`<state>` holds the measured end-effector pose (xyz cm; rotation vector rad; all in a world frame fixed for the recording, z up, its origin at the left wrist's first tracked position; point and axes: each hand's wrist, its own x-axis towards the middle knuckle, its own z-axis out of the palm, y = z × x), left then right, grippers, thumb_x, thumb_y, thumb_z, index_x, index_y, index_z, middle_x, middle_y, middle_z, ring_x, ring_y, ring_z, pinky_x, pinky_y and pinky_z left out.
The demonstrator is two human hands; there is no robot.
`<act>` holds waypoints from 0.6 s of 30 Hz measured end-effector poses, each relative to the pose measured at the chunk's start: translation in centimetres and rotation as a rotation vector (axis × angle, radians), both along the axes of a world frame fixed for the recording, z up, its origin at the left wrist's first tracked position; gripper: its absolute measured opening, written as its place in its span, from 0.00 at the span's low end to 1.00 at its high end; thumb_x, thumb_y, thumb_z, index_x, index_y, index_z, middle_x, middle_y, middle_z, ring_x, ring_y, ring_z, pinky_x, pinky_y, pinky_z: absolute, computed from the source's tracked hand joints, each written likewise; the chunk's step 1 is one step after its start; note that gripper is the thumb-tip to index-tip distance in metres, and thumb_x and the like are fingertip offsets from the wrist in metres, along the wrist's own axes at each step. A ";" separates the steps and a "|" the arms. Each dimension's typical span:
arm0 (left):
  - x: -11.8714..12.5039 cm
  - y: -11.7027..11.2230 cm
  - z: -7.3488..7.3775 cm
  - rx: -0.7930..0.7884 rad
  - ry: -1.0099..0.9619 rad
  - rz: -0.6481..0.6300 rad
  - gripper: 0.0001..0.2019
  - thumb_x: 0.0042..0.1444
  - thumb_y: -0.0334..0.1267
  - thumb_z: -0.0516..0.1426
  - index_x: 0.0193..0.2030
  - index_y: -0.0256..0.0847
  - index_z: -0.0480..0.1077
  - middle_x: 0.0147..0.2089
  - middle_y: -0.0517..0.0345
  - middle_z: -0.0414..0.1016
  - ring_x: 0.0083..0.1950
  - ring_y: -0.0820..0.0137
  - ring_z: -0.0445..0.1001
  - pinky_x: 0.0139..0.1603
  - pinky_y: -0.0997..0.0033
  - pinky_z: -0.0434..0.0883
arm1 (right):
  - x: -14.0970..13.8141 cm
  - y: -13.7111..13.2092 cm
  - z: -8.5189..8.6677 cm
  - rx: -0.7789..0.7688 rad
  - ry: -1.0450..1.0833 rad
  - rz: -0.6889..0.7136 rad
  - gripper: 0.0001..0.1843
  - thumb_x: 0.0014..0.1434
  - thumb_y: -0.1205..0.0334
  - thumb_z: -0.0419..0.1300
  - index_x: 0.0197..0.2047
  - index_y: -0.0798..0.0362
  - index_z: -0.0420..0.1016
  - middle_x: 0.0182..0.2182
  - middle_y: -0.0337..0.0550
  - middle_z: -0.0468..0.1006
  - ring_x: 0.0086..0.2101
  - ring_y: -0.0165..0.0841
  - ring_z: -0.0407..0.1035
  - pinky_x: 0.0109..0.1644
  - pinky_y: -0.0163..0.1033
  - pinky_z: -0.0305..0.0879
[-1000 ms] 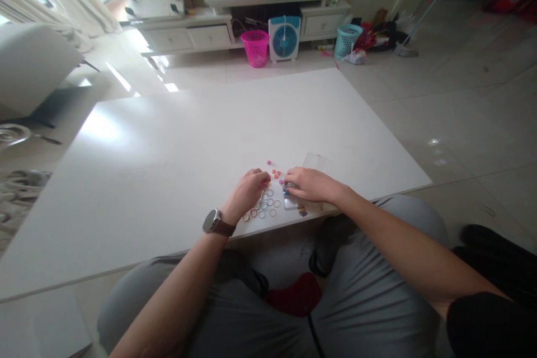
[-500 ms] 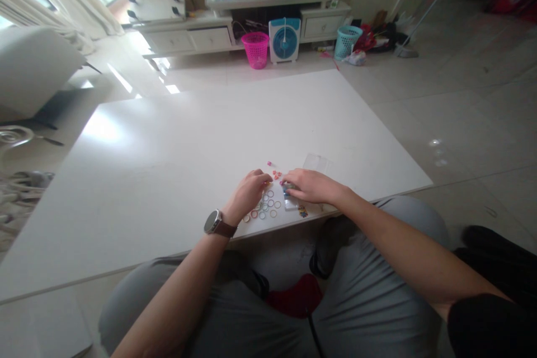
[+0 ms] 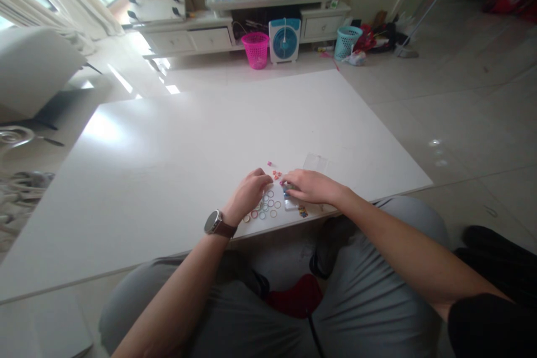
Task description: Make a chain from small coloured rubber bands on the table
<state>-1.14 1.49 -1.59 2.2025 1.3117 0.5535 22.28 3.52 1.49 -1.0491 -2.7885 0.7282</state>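
My left hand [image 3: 253, 189] rests on the table with its fingers curled and pressed together; whatever they hold is hidden. Beside and partly under it lie several thin coloured rings [image 3: 273, 213], which look like hair elastics. My right hand [image 3: 309, 184] reaches over a small clear plastic box [image 3: 290, 203], covering its far part. At the right fingertips a tiny pink piece [image 3: 281, 183] shows, in a pinch. Between and beyond the hands lie several small orange pieces [image 3: 276, 175] and a pink one [image 3: 269, 163], too small to name surely.
A clear lid-like tray [image 3: 315, 163] lies beyond my right hand. A small yellow-and-blue figure [image 3: 302, 211] is near the front edge of the white table [image 3: 201, 140]. Past the table stand a pink basket [image 3: 255, 51], a box fan [image 3: 285, 40] and a teal basket [image 3: 347, 43].
The left fingers have shifted slightly, and the yellow and red bit that showed at their tips is now out of sight. My right hand has barely moved.
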 end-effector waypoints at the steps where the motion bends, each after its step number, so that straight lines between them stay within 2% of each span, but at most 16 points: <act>1: 0.0 0.0 -0.1 0.002 -0.007 0.000 0.13 0.64 0.28 0.51 0.42 0.40 0.78 0.41 0.52 0.73 0.40 0.67 0.73 0.44 0.66 0.70 | 0.0 0.0 0.1 -0.003 0.003 0.003 0.15 0.68 0.62 0.58 0.56 0.55 0.75 0.49 0.54 0.81 0.48 0.42 0.74 0.51 0.42 0.67; 7: -0.1 -0.1 -0.3 0.015 -0.028 0.016 0.11 0.65 0.32 0.53 0.44 0.41 0.78 0.43 0.52 0.74 0.41 0.67 0.74 0.45 0.65 0.72 | 0.0 0.0 0.1 -0.012 -0.001 0.007 0.16 0.67 0.63 0.58 0.56 0.55 0.74 0.49 0.54 0.80 0.48 0.43 0.73 0.51 0.43 0.66; 13: 0.0 -0.1 -0.3 0.013 -0.025 0.027 0.10 0.64 0.30 0.55 0.45 0.40 0.78 0.44 0.52 0.74 0.41 0.67 0.75 0.45 0.66 0.73 | 0.0 0.0 -0.5 0.001 -0.005 0.011 0.18 0.68 0.60 0.58 0.59 0.51 0.74 0.50 0.52 0.77 0.48 0.41 0.72 0.52 0.42 0.66; 18: -0.1 0.0 -0.5 0.019 -0.032 0.021 0.10 0.63 0.29 0.56 0.44 0.39 0.78 0.44 0.52 0.75 0.42 0.67 0.75 0.47 0.65 0.73 | -0.1 -0.1 -0.9 0.013 0.008 0.070 0.14 0.67 0.60 0.59 0.53 0.52 0.78 0.52 0.54 0.75 0.52 0.44 0.69 0.56 0.47 0.65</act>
